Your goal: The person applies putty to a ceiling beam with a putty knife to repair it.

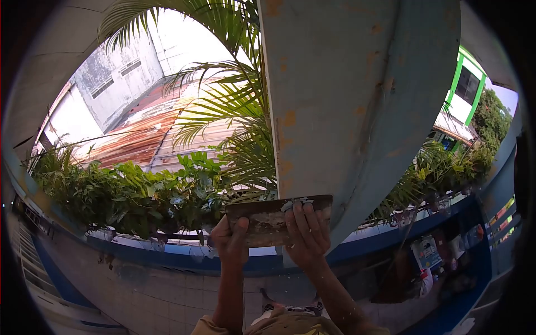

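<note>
A flat rectangular plate [263, 224], brown and smeared with dried pale residue, is held up in front of the pillar. At its left end my left hand [230, 245] is closed, with the thumb lying on the near face. My right hand [307, 237] grips the right part, its fingers laid over the near face and pointing up. A dab of pale grey putty [297, 203] sits at the top edge by the right fingertips. Behind the plate rises a grey-blue pillar [329, 106] with yellowish patches and a rough vertical seam. The right thumb is hidden.
Green plants [139, 195] and palm fronds [223, 100] line a low blue wall [262, 263] beyond my hands. Below lies a tiled floor [162, 296]. Containers and other items [427, 254] stand at the lower right. A rusty metal roof [134, 142] shows outside.
</note>
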Demonstrator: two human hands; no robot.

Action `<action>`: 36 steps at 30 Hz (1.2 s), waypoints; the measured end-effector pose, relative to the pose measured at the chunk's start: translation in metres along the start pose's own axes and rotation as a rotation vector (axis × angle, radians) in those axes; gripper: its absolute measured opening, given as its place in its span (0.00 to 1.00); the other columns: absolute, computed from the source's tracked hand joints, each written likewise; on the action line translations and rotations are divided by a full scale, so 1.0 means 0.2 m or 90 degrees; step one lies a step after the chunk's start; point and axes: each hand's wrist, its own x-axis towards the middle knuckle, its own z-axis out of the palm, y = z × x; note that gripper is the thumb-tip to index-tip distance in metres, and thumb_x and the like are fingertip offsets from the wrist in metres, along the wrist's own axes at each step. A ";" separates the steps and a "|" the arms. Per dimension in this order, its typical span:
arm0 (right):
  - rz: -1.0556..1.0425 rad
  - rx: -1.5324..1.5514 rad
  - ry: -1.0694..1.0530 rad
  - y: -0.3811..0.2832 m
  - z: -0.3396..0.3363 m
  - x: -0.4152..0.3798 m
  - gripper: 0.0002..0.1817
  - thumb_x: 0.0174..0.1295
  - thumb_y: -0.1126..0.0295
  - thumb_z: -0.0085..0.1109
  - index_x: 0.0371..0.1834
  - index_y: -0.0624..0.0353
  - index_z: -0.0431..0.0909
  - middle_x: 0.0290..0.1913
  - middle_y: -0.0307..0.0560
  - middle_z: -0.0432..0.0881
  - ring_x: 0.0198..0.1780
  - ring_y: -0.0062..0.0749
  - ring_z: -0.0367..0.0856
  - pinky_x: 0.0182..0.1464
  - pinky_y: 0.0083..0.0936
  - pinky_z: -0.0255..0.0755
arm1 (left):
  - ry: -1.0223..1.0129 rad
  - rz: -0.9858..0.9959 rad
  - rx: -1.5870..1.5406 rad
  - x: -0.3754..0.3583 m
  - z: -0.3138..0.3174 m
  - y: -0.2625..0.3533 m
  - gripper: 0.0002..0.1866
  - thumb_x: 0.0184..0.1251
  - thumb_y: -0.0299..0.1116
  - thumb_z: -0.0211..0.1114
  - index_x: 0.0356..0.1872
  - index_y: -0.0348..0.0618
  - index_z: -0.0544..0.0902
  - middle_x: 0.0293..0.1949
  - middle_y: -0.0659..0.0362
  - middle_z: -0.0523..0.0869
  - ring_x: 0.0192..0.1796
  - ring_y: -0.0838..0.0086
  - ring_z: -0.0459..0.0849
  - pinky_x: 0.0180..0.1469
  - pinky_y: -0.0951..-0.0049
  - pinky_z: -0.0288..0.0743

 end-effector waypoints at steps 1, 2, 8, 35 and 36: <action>0.015 0.008 -0.007 -0.01 0.01 -0.08 0.15 0.65 0.76 0.59 0.52 0.55 0.89 0.59 0.42 0.86 0.67 0.37 0.79 0.73 0.39 0.69 | 0.003 0.003 0.002 -0.05 -0.05 -0.07 0.15 0.73 0.34 0.69 0.49 0.30 0.84 0.43 0.60 0.88 0.43 0.81 0.80 0.47 0.76 0.74; 0.018 0.014 -0.010 -0.03 0.03 -0.21 0.15 0.65 0.76 0.59 0.52 0.55 0.89 0.59 0.42 0.86 0.67 0.37 0.79 0.73 0.39 0.69 | 0.008 -0.014 0.053 -0.12 -0.13 -0.17 0.15 0.73 0.33 0.69 0.50 0.29 0.84 0.43 0.59 0.88 0.43 0.81 0.80 0.47 0.76 0.74; -0.019 0.003 -0.015 -0.05 0.03 -0.08 0.14 0.66 0.75 0.59 0.51 0.54 0.89 0.58 0.42 0.87 0.67 0.36 0.80 0.72 0.39 0.69 | 0.027 0.017 0.070 -0.07 -0.12 -0.08 0.16 0.73 0.34 0.69 0.50 0.29 0.84 0.44 0.59 0.88 0.44 0.81 0.80 0.48 0.76 0.74; -0.015 0.014 0.008 -0.04 -0.02 0.08 0.16 0.68 0.73 0.51 0.52 0.57 0.88 0.61 0.46 0.85 0.68 0.40 0.79 0.72 0.42 0.68 | 0.016 0.026 0.050 0.06 0.00 0.07 0.21 0.70 0.42 0.71 0.50 0.30 0.82 0.43 0.56 0.87 0.42 0.75 0.85 0.45 0.73 0.79; 0.006 0.013 -0.014 -0.04 0.00 -0.01 0.17 0.69 0.72 0.50 0.52 0.58 0.88 0.61 0.46 0.85 0.68 0.40 0.79 0.72 0.42 0.68 | 0.014 0.027 0.049 0.01 -0.02 0.01 0.21 0.70 0.42 0.71 0.50 0.30 0.82 0.43 0.56 0.87 0.42 0.75 0.85 0.45 0.73 0.79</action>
